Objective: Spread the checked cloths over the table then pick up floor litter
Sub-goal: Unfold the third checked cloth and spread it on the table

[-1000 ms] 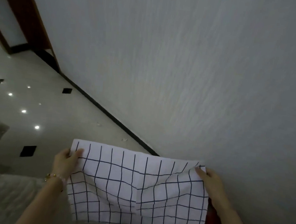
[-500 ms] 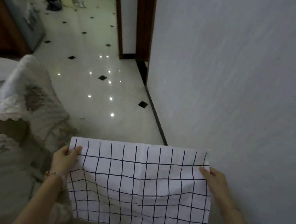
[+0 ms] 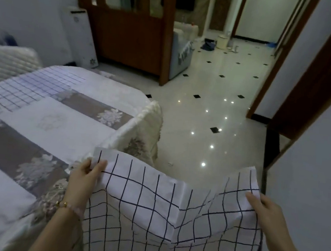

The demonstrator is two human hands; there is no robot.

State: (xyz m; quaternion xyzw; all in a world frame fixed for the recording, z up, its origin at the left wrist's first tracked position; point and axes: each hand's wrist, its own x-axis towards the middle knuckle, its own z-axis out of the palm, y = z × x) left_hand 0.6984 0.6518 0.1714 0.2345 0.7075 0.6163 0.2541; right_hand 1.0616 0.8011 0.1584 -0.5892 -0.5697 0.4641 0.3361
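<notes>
Left hand (image 3: pixel 84 180) & right hand (image 3: pixel 264 214) each pinch a top corner of the checked cloth (image 3: pixel 172 212), fingers closed on fabric. Cloth hangs between them, sagging at centre, just beside the table (image 3: pixel 44 120); a second checked cloth (image 3: pixel 23 88) lies on the table's far side.

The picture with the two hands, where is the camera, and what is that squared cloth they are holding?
The camera sits on the person's head and looks forward and down, so you see what they see. There is no machine here, only two bare hands. The left hand and the right hand each pinch a top corner of a white checked cloth, which sags in the middle between them. To the left is a table under a flowery cover, with another checked cloth already lying on its far side. Ahead is a shiny tiled floor with small black squares.
</notes>
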